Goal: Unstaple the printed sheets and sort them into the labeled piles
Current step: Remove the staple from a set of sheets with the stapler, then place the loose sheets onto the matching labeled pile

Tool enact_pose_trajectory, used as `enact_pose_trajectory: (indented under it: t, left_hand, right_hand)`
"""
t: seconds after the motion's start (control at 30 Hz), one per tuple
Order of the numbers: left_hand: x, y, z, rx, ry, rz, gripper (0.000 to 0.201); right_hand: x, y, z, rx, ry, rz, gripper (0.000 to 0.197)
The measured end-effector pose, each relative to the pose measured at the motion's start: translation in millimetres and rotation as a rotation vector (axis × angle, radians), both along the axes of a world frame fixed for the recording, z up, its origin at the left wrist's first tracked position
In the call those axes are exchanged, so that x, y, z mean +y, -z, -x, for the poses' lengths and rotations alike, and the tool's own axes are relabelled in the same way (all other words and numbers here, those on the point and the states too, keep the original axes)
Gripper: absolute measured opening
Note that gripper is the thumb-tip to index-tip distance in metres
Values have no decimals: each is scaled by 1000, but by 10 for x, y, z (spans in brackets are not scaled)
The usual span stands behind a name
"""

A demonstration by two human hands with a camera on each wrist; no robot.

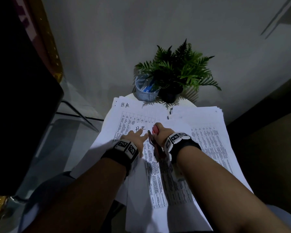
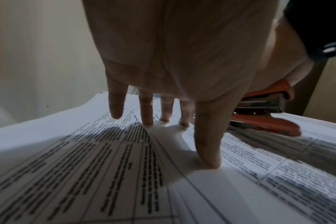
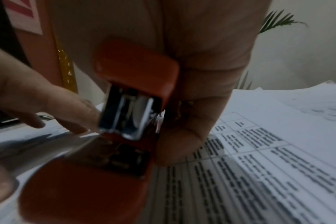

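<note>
A stapled set of printed table sheets lies in front of me, its top marked "H.R" by hand. My left hand presses on it with straight, spread fingers and the thumb down on the paper. My right hand grips an orange stapler just to the right of the left fingertips. In the right wrist view the stapler points its metal mouth at the paper's top corner, my fingers curled round it. The left wrist view shows the stapler low over the sheet.
A pile labelled "H.R" lies at the back left, another paper pile at the back right. Behind them on the round white table stand a small blue-white basket and a potted fern. A dark object stands at the left.
</note>
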State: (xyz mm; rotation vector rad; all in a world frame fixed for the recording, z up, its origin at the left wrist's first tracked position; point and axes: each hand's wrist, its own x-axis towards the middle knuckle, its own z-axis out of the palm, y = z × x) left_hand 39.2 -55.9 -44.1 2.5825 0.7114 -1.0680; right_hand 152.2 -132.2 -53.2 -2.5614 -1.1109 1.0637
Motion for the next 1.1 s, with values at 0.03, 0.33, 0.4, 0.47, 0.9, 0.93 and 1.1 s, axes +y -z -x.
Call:
enact_pose_trajectory:
  t: [0.03, 0.33, 0.4, 0.47, 0.9, 0.93, 1.1]
  left_hand:
    - [-5, 12, 6, -3, 6, -8, 90]
    - [240, 114, -89, -385, -97, -96, 40]
    - [279, 168, -132, -373, -155, -71, 64]
    - [314, 173, -187, -302, -192, -78, 88]
    - [246, -292, -39, -822, -646, 248, 11]
    - [200, -379, -4, -906, -707, 295, 9]
    - [-104, -702, 115, -1125, -834, 487, 16]
  right_hand:
    - [-26, 4, -10, 12, -3, 4, 34]
    - [-562, -138, -415, -70, 157, 105, 41]
    - [-697, -98, -600, -100, 253, 114, 39]
    - [-820, -69, -747, -141, 354, 109, 36]
    - [-765, -562, -557, -216, 389, -276, 17]
    - [-722, -610, -466, -128, 381, -321, 15]
    - [-571, -866, 26, 284, 471, -515, 11]
